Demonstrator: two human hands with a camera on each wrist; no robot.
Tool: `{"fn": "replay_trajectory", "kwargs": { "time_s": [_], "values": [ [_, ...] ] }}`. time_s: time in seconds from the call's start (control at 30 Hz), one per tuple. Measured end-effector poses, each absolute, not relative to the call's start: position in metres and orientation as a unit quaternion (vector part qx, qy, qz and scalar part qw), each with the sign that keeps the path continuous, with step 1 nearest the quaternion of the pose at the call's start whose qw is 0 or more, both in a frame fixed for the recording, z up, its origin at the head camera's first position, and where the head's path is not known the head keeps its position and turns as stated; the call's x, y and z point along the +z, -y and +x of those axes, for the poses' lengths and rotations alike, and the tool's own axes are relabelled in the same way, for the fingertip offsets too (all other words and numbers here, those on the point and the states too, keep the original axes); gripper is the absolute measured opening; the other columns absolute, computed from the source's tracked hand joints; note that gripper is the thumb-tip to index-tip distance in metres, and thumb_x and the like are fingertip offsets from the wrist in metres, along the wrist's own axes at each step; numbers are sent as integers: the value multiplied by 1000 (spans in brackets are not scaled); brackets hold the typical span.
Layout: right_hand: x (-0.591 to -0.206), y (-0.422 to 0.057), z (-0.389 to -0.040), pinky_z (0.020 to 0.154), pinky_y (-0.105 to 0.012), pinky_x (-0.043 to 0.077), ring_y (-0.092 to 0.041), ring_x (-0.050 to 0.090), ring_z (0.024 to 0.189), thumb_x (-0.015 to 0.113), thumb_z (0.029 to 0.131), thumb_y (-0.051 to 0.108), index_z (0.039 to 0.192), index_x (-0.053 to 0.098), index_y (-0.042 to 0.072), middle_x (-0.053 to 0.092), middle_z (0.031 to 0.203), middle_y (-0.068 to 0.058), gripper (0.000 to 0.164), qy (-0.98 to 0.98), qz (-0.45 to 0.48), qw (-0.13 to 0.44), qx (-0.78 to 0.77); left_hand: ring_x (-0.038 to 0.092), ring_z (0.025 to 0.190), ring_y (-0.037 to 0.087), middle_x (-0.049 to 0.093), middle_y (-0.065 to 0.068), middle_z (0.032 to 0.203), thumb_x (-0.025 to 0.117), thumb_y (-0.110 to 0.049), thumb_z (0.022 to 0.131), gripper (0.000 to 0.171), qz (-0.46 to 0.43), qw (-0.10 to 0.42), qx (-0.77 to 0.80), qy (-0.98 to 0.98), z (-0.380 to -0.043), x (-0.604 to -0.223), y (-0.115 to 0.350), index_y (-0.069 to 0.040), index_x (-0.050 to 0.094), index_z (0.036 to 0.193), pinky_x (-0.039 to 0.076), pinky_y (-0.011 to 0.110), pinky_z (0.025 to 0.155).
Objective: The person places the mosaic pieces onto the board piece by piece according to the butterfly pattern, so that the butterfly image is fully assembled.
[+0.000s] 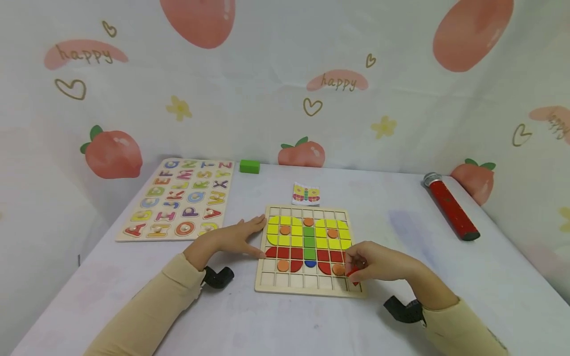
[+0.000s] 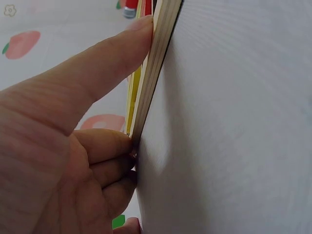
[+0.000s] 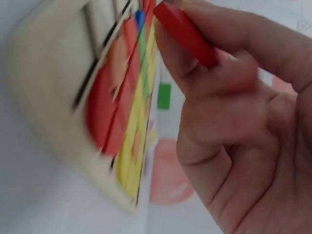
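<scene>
A wooden grid board (image 1: 307, 293) lies on the table, filled with yellow, red and green tiles, orange discs and a blue half-round piece in a butterfly pattern. At its left edge, my left hand (image 1: 233, 238) touches the side with thumb and fingertips, the fingers extended. My right hand (image 1: 383, 262) is over the board's lower right corner. Between thumb and fingers it pinches a small red tile (image 3: 185, 31), held clear of the grid in the right wrist view. A pattern card (image 1: 306, 194) stands just behind the board.
To the left lies an alphabet puzzle board (image 1: 153, 198) with knobbed letters. A green block (image 1: 250, 166) sits near the back edge, and a red toy microphone (image 1: 453, 207) lies at the right. Behind the table hangs a peach-printed cloth (image 1: 267, 99).
</scene>
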State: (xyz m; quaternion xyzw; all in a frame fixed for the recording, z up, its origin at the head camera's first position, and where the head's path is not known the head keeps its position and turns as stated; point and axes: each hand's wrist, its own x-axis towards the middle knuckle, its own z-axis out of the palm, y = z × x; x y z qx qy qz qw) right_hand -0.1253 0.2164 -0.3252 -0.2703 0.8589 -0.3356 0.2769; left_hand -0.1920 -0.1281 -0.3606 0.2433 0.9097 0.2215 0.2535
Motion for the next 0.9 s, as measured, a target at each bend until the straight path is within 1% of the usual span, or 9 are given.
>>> {"fn": "replay_trajectory", "kwargs": {
  "time_s": [0.07,0.17,0.23,0.43,0.57,0.63,0.8,0.9],
  "values": [
    [-324,-208,-128,54,-17,42,-6,49,62,71,81,12,81,60,7,56,72,3,13,-858,-275,276,-336,4,146,27,5,3,159,70,-51,77,98,249,252,221,-909,-192,-361,127,-14,16,150,6,48,118],
    [-321,-193,-133,54,-16,42,-6,48,61,71,81,12,81,60,7,56,71,4,13,-857,-281,272,-336,4,146,27,5,5,159,70,-50,78,98,257,249,223,-907,-193,-361,126,-11,16,150,5,48,118],
    [-320,-182,-138,55,-17,43,-6,48,61,71,82,12,81,60,7,56,71,3,12,-856,-292,267,-333,4,146,26,5,4,159,70,-50,77,98,254,250,222,-908,-193,-361,126,-12,16,150,5,47,119],
    [-316,-143,-150,61,-19,48,-12,55,67,69,83,11,89,66,6,63,76,2,8,-849,-317,264,-330,4,146,23,5,3,159,70,-48,78,97,251,251,220,-909,-192,-361,127,-12,16,150,4,46,119],
    [-316,-119,-155,62,-19,48,-12,55,70,69,84,12,87,67,9,62,76,4,5,-850,-313,271,-325,4,146,25,5,4,159,70,-47,78,97,251,252,228,-906,-192,-359,128,-11,16,150,4,47,119],
    [-318,-109,-157,63,-19,47,-10,54,71,69,84,13,85,66,12,61,76,4,4,-851,-312,271,-323,3,146,27,5,4,159,70,-48,78,97,249,254,229,-906,-192,-360,128,-12,16,150,4,48,118],
    [-321,-91,-162,64,-19,46,-10,53,72,70,83,12,85,65,12,60,75,5,5,-850,-318,264,-325,1,145,34,4,4,159,70,-48,78,97,242,259,232,-906,-191,-358,127,-13,15,150,6,51,118],
    [-322,-82,-166,63,-18,45,-9,52,70,69,84,12,84,64,12,59,73,4,6,-850,-318,263,-328,1,145,34,4,4,159,70,-48,78,97,246,257,234,-905,-191,-357,128,-13,16,150,5,51,118]
  ]
}}
